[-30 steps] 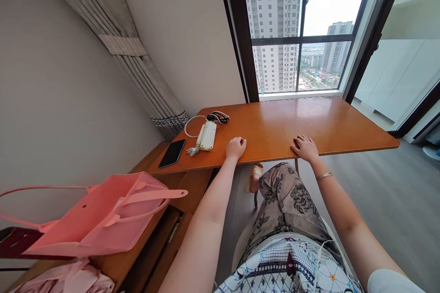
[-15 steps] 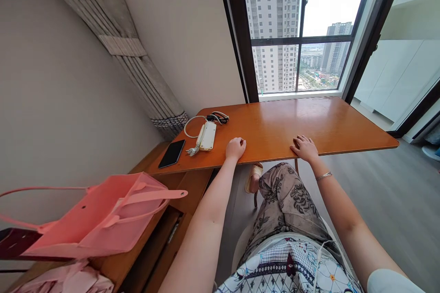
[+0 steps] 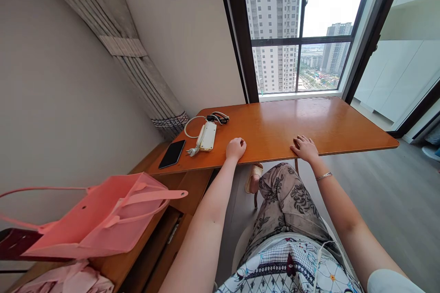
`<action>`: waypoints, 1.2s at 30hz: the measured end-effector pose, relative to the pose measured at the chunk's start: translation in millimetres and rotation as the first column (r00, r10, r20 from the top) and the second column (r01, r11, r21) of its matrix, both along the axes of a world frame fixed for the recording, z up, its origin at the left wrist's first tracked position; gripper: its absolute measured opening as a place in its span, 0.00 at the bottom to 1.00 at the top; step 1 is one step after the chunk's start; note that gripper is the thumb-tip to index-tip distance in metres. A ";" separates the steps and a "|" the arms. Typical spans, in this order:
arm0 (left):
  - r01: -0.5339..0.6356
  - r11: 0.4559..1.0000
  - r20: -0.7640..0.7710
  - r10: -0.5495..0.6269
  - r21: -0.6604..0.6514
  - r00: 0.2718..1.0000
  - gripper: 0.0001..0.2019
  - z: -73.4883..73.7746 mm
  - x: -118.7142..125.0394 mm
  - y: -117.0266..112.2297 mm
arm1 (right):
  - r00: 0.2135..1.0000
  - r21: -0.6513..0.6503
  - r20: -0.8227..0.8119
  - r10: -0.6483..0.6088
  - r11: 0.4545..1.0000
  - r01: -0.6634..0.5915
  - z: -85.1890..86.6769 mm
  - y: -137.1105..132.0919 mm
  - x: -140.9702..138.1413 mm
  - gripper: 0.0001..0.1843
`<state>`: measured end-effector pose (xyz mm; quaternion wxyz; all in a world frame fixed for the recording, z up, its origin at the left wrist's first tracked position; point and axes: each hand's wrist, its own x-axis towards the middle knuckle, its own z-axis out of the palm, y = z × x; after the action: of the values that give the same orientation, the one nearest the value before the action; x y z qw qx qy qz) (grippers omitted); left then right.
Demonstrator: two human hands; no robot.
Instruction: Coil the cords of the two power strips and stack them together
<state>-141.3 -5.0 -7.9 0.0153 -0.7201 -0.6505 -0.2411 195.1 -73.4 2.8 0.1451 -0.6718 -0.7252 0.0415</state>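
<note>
My left hand (image 3: 235, 149) rests as a loose fist near the front edge of the orange-brown wooden table (image 3: 271, 123), and nothing shows in it. Its nearest neighbour is a white power strip (image 3: 207, 136), which lies to its left with its cord and plug. Further left is a black smartphone (image 3: 172, 154), flat near the table's edge. My right hand (image 3: 305, 148) lies palm down on the front edge, fingers spread and holding nothing. A bracelet (image 3: 323, 176) circles that wrist.
A pink tote bag (image 3: 99, 219) stands on a wooden cabinet at the lower left, beside pink cloth (image 3: 65, 279). A dark cable (image 3: 220, 117) lies behind the power strip. Beyond the table is a window (image 3: 300, 41); a gathered curtain (image 3: 137, 68) hangs to the left.
</note>
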 end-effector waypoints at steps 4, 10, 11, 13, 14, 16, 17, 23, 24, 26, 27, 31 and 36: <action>0.001 1.000 0.003 -0.001 0.002 1.000 0.13 -0.5 -0.3 0.2 | 1.000 -0.004 -0.002 -0.008 1.000 0.008 0.5 -0.1 -0.3 0.28; 0.002 1.000 -0.001 -0.002 -0.005 1.000 0.12 0.3 0.1 0.0 | 1.000 -0.006 -0.005 -0.010 1.000 0.010 1.5 -0.8 -0.5 0.28; 0.002 1.000 -0.001 -0.002 -0.007 1.000 0.12 0.5 0.2 0.0 | 1.000 -0.005 -0.004 -0.009 1.000 0.009 1.5 -0.8 -0.4 0.28; 0.000 1.000 -0.001 0.000 -0.009 1.000 0.12 0.7 0.4 -0.1 | 1.000 -0.006 0.000 -0.008 1.000 0.008 1.1 -0.5 0.0 0.29; -0.002 1.000 -0.001 0.002 -0.010 1.000 0.12 0.7 0.5 -0.2 | 1.000 -0.005 0.001 -0.009 1.000 0.009 0.7 -0.2 0.2 0.29; -0.003 1.000 -0.002 0.003 -0.011 1.000 0.12 0.7 0.4 -0.1 | 1.000 -0.003 0.003 -0.010 1.000 0.010 -0.1 0.4 0.5 0.29; -0.003 1.000 -0.003 0.003 -0.011 1.000 0.12 0.6 0.3 -0.1 | 1.000 -0.002 0.004 -0.010 1.000 0.010 -0.5 0.7 0.7 0.29; 0.000 1.000 -0.010 0.000 -0.015 1.000 0.12 0.6 0.5 -0.1 | 1.000 0.009 0.005 -0.003 1.000 0.003 -2.3 1.5 1.2 0.28; 0.000 1.000 -0.011 -0.001 -0.018 1.000 0.12 0.8 1.0 -0.3 | 1.000 0.008 0.004 -0.003 1.000 0.003 -2.3 1.6 1.2 0.28; 0.001 1.000 -0.012 -0.001 -0.023 1.000 0.12 1.9 2.3 -0.8 | 1.000 0.005 0.004 -0.007 1.000 0.007 -2.1 1.7 0.8 0.28; 0.001 1.000 -0.012 -0.002 -0.026 1.000 0.12 2.9 2.7 -1.3 | 1.000 0.003 0.005 -0.008 1.000 0.008 -2.0 1.8 0.6 0.28; 0.013 0.999 -0.038 -0.012 0.036 0.999 0.15 14.3 -2.5 -3.5 | 1.000 -0.002 0.003 -0.008 1.000 0.008 -1.9 2.0 -0.4 0.28; -0.105 0.973 -0.051 0.118 0.206 0.992 0.22 48.2 -37.1 -4.1 | 1.000 -0.005 0.001 -0.007 1.000 0.007 -3.4 2.0 -1.1 0.29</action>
<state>-178.4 -9.1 40.3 0.1225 -0.6843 -0.6611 -0.2823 194.0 -71.4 -0.6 0.1434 -0.6747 -0.7228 0.0425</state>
